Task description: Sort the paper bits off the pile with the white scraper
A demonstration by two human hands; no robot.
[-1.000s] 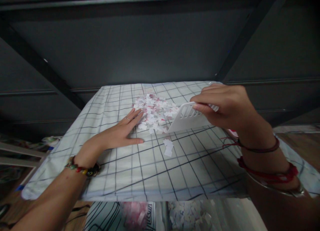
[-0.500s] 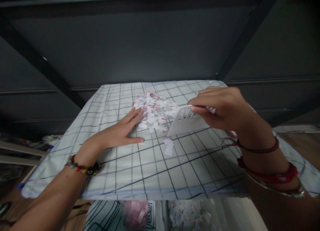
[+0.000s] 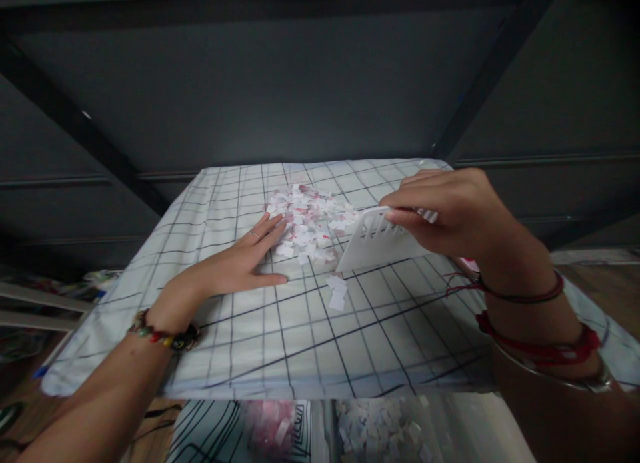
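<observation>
My left hand (image 3: 245, 259) lies flat on the checked cloth, fingers stretched out, fingertips touching the left side of a heap of white and pink paper scraps (image 3: 310, 223). In my right hand (image 3: 445, 209) is a white plastic scraper (image 3: 380, 249) with slots along its top. I grip it by that slotted edge, and it stands on edge just right of the heap. A few loose scraps (image 3: 338, 293) lie on the cloth near the scraper's left lower corner. My right fingers partly hide the scraper's top.
A white cloth with dark grid lines (image 3: 280, 343) covers the table. Below its front edge are a bag of pink shreds (image 3: 273, 426) and a clear bin (image 3: 445, 423) holding paper scraps. A dark panelled wall (image 3: 300, 83) rises behind the table.
My right hand and the scraper have shifted slightly to the right. My left hand stays in place beside the heap.
</observation>
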